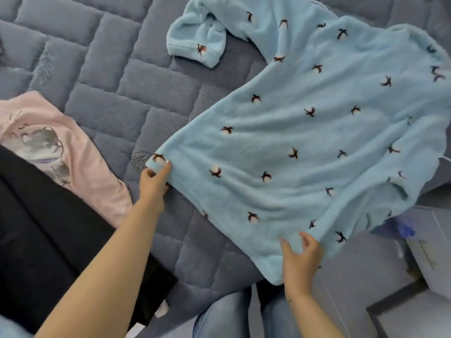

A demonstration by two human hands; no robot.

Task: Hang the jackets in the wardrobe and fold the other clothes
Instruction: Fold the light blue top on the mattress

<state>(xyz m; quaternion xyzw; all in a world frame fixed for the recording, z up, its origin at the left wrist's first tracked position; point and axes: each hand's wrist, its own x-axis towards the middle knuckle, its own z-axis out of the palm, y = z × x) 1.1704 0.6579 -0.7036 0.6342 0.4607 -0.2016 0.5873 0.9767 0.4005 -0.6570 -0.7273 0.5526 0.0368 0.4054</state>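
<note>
Nearest, at 6 o'clock: the person's legs in blue jeans (227,315), seen from above at the bed's edge. At 5 o'clock: right hand (301,258), fingers curled over the lower hem of the light blue fleece top (305,142), thumb spread apart on the fabric, hem gripped. At 8 o'clock: a black garment (48,215) lying flat along the left edge, the left forearm crossing above it. At 9 o'clock, just beyond and partly under the black garment: a pink garment (80,152) with a grey printed motif. Near centre, at 8 o'clock of the top: left hand (155,181), pinching the hem corner of the fleece top between thumb and forefinger; remaining fingers hidden beneath the cloth. Centre to 2 o'clock: the fleece top itself, patterned with small dark-and-white motifs, spread front-down or front-up (cannot tell) across the grey quilted bed cover (117,76), its right side hanging off the bed's edge. At 12 o'clock: one sleeve (195,42) of the top, bent and crumpled on the quilt. At 4 o'clock: a pale cabinet (429,242) beside the bed, with a blue item on it, indistinct.
</note>
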